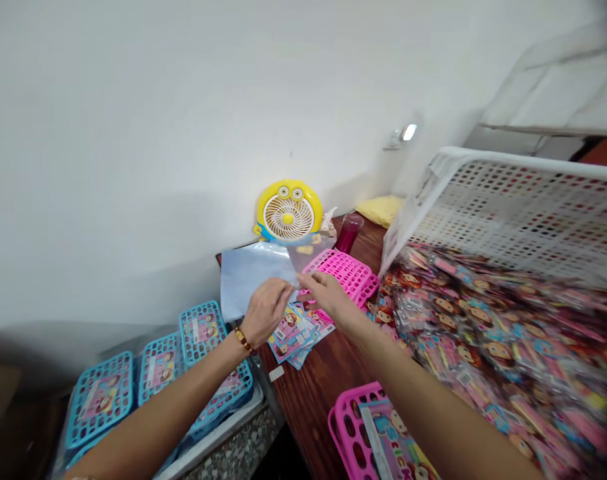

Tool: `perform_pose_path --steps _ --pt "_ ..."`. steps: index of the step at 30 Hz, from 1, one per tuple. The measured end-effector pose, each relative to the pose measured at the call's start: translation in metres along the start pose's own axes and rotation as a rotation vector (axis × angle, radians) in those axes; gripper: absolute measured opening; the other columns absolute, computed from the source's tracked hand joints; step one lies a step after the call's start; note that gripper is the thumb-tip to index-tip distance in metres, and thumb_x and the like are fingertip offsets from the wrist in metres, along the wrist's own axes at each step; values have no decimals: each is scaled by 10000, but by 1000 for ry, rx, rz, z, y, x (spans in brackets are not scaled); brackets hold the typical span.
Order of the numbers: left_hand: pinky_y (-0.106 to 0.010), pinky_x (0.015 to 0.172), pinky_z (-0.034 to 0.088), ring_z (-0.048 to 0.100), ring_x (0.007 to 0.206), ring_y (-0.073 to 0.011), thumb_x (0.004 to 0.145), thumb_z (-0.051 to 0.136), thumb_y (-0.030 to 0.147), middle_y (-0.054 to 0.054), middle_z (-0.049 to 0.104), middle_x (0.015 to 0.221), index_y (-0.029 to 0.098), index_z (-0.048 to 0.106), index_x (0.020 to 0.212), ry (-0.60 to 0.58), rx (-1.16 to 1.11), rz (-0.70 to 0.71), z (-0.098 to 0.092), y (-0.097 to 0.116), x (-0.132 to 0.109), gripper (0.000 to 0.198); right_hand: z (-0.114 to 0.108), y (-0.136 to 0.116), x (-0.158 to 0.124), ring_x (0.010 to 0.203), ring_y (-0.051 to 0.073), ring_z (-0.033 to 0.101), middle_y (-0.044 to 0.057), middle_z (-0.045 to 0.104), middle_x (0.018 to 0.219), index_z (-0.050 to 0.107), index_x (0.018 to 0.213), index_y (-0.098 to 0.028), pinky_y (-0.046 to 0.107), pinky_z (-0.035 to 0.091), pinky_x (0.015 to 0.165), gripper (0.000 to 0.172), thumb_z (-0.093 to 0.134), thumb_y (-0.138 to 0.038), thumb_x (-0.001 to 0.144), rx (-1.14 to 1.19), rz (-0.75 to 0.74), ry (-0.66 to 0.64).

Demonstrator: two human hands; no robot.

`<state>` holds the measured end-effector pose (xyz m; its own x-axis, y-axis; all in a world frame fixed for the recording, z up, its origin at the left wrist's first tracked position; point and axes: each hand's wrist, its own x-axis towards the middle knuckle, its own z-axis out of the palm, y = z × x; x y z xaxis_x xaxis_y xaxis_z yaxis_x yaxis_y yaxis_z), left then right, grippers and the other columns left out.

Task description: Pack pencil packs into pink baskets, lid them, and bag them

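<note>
My left hand (269, 308) is closed in a pinch at the edge of a thin clear plastic bag (303, 257). From the other side, my right hand (328, 295) pinches the same film, its other fingers curled loosely. Whether the bag's mouth is parted cannot be made out. Beneath the left hand lies a pale stack of plastic sheets (248, 273). Colourful printed cards (289, 337) are fanned out below both hands. Pink perforated baskets (346, 270) sit stacked just behind the right hand.
A yellow fan (289, 212) and a dark red cup (350, 232) stand by the wall. At right, a large white crate (528, 193) holds many wrapped packets (488, 347). Blue baskets (100, 400) with cards are at left; a pink basket (350, 427) is at the table's near end.
</note>
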<state>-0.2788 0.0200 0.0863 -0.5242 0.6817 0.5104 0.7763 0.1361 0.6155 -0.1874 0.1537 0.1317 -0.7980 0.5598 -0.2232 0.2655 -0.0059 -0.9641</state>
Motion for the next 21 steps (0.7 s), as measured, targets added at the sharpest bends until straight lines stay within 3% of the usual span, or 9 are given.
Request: perform_pose_path --steps 2,5,8,13,17,21 --pt "-314 781 428 577 805 -177 968 364 370 -33 618 820 208 555 842 -47 -40 -19 10 9 -8 281 -2 7 4 573 128 653 6 658 699 590 737 -167 178 447 456 108 646 -241 793 47 50 27" --pt "-299 765 430 597 808 -168 954 433 384 -19 648 856 208 565 932 -121 -102 -60 21 17 -11 221 -11 20 -1 485 119 618 -30 584 551 554 651 -168 181 449 442 140 647 -177 756 73 96 49" --pt "-281 744 430 600 785 -160 901 533 365 -1 656 831 205 585 912 -204 -151 -80 30 24 -4 169 -20 29 -9 479 121 621 -48 581 541 533 673 -182 208 501 484 128 639 -165 744 102 106 74" --pt "-251 613 391 536 621 -133 886 513 287 30 584 646 196 561 728 -289 -181 -119 36 34 7 188 -33 33 -16 468 130 630 -41 611 589 497 706 -193 242 529 495 122 608 -202 756 142 113 135" --pt "-266 675 392 561 693 -144 872 529 274 23 621 711 207 580 771 -334 -167 -91 33 47 2 132 -48 34 -21 474 112 621 -26 625 643 544 722 -179 220 507 481 54 574 -210 753 151 113 182" --pt "-265 623 425 592 650 -147 876 537 399 9 653 734 201 594 867 -404 -206 -123 35 59 3 205 -60 35 -32 507 98 610 -51 574 581 533 683 -174 220 528 531 77 602 -177 716 185 114 154"
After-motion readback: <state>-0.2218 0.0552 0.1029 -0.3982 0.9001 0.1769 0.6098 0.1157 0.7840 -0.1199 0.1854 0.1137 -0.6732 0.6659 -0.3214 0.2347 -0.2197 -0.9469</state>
